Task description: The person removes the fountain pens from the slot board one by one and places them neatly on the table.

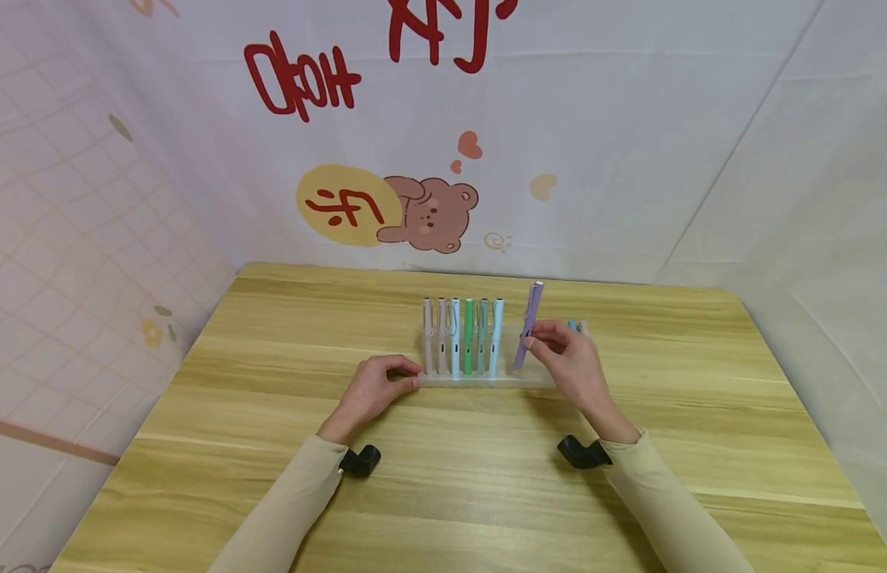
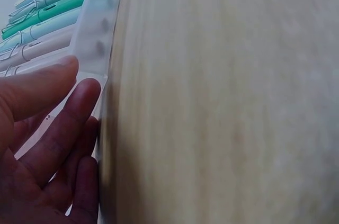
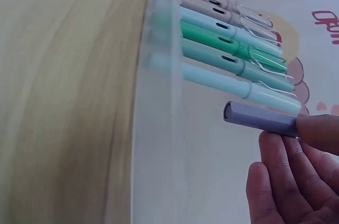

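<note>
My right hand point(image 1: 573, 362) pinches a purple pen point(image 1: 531, 318) by its barrel between thumb and fingers. The pen leans slightly, cap up, and in the right wrist view its bare lower end point(image 3: 241, 114) points toward the clear pen stand point(image 1: 479, 381), apart from the neighbouring pens. Six capped pens with clips stand upright in the left part of the stand, including a green pen point(image 1: 468, 334) and a light blue pen point(image 1: 496, 334). At the stand's left end, my left hand point(image 1: 375, 390) holds the corner with thumb and fingertips point(image 2: 87, 94).
Behind my right hand, the tops of a blue pen point(image 1: 573, 325) and a pale pen point(image 1: 584, 327) show. Everything stands on a wood-grain table point(image 1: 457, 477). A white printed cloth point(image 1: 593, 159) hangs behind and at both sides.
</note>
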Tool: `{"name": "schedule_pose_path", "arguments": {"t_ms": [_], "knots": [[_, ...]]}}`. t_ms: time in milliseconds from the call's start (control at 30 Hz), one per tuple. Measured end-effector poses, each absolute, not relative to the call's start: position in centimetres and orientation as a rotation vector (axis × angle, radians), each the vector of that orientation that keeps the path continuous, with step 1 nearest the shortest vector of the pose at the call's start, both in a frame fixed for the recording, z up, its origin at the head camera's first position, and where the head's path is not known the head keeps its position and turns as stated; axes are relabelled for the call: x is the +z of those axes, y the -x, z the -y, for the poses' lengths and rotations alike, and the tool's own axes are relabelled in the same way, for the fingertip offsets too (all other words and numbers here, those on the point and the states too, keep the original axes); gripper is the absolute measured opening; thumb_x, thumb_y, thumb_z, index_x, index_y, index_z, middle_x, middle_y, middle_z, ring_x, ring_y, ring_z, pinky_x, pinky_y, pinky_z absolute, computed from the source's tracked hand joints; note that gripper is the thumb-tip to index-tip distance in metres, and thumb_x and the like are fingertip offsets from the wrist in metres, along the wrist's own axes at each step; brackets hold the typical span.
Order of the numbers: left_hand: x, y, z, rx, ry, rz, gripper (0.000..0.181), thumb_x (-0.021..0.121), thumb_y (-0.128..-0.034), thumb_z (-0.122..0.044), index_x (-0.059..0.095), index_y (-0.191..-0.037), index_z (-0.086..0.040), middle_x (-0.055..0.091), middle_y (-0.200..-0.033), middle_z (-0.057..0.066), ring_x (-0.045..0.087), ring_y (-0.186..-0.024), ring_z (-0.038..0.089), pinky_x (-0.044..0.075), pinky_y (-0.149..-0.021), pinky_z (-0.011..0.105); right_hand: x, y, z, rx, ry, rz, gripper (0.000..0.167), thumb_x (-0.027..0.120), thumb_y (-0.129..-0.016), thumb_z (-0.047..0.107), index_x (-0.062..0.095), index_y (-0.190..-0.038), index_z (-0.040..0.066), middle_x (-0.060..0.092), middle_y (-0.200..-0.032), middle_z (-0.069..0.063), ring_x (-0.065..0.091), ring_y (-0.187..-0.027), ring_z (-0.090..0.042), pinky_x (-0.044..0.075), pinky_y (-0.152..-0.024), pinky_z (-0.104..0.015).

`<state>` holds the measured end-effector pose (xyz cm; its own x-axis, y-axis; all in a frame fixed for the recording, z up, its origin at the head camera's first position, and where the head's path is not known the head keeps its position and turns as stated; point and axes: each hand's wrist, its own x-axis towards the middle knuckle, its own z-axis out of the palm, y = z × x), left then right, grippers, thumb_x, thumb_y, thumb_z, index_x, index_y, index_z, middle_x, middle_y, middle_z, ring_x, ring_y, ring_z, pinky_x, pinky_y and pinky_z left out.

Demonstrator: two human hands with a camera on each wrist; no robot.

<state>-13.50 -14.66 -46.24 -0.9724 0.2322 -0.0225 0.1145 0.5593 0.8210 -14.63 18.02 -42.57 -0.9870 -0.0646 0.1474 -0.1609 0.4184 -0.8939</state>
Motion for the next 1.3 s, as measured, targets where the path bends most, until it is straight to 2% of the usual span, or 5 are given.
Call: {"name": "schedule_pose_path", "arguments": {"t_ms": [333, 500, 967, 1200, 1300], "knots": [[-46.0, 13.5, 14.5, 1.391, -0.297, -2.657, 0.012, 0.078, -0.0927, -0.012, 0.08, -0.105, -0.012, 0.077, -0.107, 0.0, 0.068, -0.101, 0.017, 0.052, -0.091, 0.039, -41.6, 13.9, -19.7, 1.653, -0.168, 2.541, 0.034, 0.071, -0.1, 0.019, 0.067, -0.124, -0.006, 0.072, -0.114, -0.021, 0.066, -0.095, 0.001, 0.051, -0.084, -0.013], [-46.0, 13.4, 14.5, 1.373, -0.282, -2.662, 0.012, 0.079, -0.0926, -0.012, 0.08, -0.104, -0.012, 0.076, -0.106, 0.0, 0.067, -0.1, 0.017, 0.053, -0.092, 0.042, -41.3, 13.3, -20.8, 1.626, -0.157, 2.542, 0.036, 0.07, -0.101, 0.024, 0.067, -0.125, -0.003, 0.073, -0.113, -0.019, 0.067, -0.095, 0.001, 0.052, -0.083, -0.013], [-45.9, 13.3, 14.4, 1.355, -0.271, -2.678, 0.011, 0.079, -0.0923, -0.012, 0.08, -0.103, -0.013, 0.076, -0.108, 0.0, 0.067, -0.105, 0.021, 0.052, -0.096, 0.046, -41.5, 12.1, -23.6, 1.711, -0.099, 2.518, 0.036, 0.069, -0.101, 0.021, 0.066, -0.129, -0.003, 0.07, -0.117, -0.02, 0.071, -0.092, -0.003, 0.056, -0.081, -0.017], [-46.0, 13.3, 14.4, 1.354, -0.275, -2.688, 0.011, 0.079, -0.0923, -0.012, 0.08, -0.103, -0.013, 0.076, -0.109, 0.0, 0.067, -0.107, 0.022, 0.052, -0.097, 0.047, -42.0, 12.1, -25.1, 1.769, -0.075, 2.48, 0.037, 0.071, -0.1, 0.016, 0.065, -0.127, -0.009, 0.074, -0.106, -0.006, 0.072, -0.089, -0.007, 0.058, -0.08, -0.021], [-46.0, 13.3, 14.4, 1.352, -0.272, -2.693, 0.011, 0.079, -0.0923, -0.013, 0.08, -0.103, -0.013, 0.076, -0.109, 0.0, 0.068, -0.107, 0.022, 0.052, -0.097, 0.047, -42.3, 12.1, -25.8, 1.799, -0.079, 2.468, 0.037, 0.069, -0.101, 0.015, 0.063, -0.127, -0.011, 0.073, -0.106, -0.004, 0.072, -0.091, -0.007, 0.059, -0.081, -0.024]]}}
